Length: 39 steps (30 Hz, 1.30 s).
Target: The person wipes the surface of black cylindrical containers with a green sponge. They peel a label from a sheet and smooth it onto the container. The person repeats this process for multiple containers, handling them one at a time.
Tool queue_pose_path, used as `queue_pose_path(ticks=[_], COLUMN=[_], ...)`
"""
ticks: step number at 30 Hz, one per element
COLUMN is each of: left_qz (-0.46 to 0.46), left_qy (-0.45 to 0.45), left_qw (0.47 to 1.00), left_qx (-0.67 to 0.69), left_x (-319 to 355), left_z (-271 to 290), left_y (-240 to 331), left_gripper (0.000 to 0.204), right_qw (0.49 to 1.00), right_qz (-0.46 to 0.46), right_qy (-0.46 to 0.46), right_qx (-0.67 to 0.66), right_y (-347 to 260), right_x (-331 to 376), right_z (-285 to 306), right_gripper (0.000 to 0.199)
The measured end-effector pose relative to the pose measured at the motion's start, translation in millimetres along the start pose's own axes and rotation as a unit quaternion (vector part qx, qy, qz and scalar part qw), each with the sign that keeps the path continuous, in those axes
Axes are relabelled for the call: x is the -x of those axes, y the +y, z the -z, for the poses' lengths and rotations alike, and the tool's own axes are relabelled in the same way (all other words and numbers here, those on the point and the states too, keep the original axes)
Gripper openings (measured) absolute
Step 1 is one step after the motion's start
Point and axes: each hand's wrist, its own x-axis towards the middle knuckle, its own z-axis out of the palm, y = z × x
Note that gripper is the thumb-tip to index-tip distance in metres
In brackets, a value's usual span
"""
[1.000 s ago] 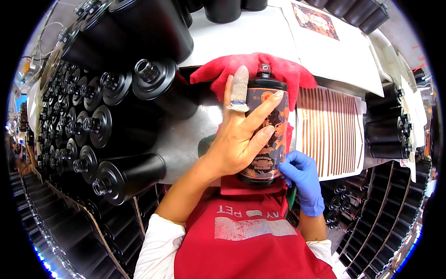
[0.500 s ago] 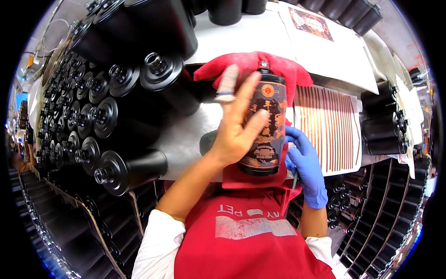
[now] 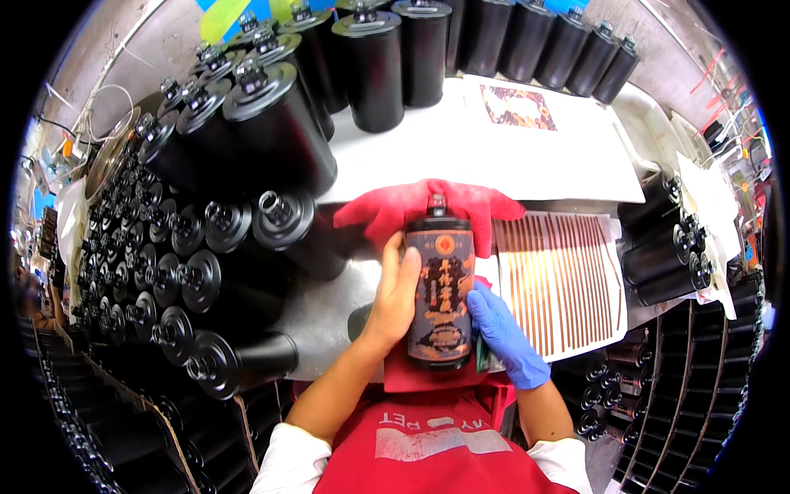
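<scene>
A black bottle [image 3: 442, 284] with an orange-and-dark patterned wrap stands nearly upright in front of me, its clear neck at the far end. My bare left hand [image 3: 395, 296] is closed on its left side, thumb along the wrap and the other fingers mostly hidden behind. On the right side my right hand [image 3: 504, 333], in a blue glove, grips the bottle low, its fingertips partly out of sight. Something green shows beside the gloved palm, too covered to make out. Behind the bottle lies a red cloth [image 3: 370, 210].
Right of the bottle is a white sheet [image 3: 613, 317] with many copper-coloured strips. Black bottles [image 3: 368, 74] stand along the back on white paper [image 3: 411, 156]; more lie stacked at left [image 3: 247, 362] and right [image 3: 658, 267]. A printed patterned sheet [image 3: 518, 109] lies at the back.
My left hand has moved from across the bottle's front to its left side. My gloved hand has come up against its right side. The view has tilted up, showing more of the back.
</scene>
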Motion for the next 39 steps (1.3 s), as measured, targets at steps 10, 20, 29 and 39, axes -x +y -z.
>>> queue_pose_path(ticks=[10, 20, 29, 39], left_qz=[0.008, -0.024, -0.001, -0.004], left_qy=[0.026, 0.078, 0.020, -0.074], left_qw=[0.999, 0.996, 1.000, 0.997], left_qx=[-0.031, 0.041, 0.019, 0.034], left_x=[-12, -21, 15, 56], left_z=[6, -12, -3, -3], left_y=[9, 7, 0, 18], left_gripper=[0.039, 0.029, 0.049, 0.061], right_qw=[0.994, 0.996, 0.997, 0.922], right_qz=[-0.087, -0.048, -0.046, -0.193], right_qy=[-0.024, -0.046, -0.031, 0.037], right_qx=[0.064, 0.053, 0.056, -0.334], right_y=[-40, -22, -7, 11], right_x=[-44, -64, -27, 14], right_z=[8, 12, 15, 70], right_gripper=[0.053, 0.066, 0.041, 0.043])
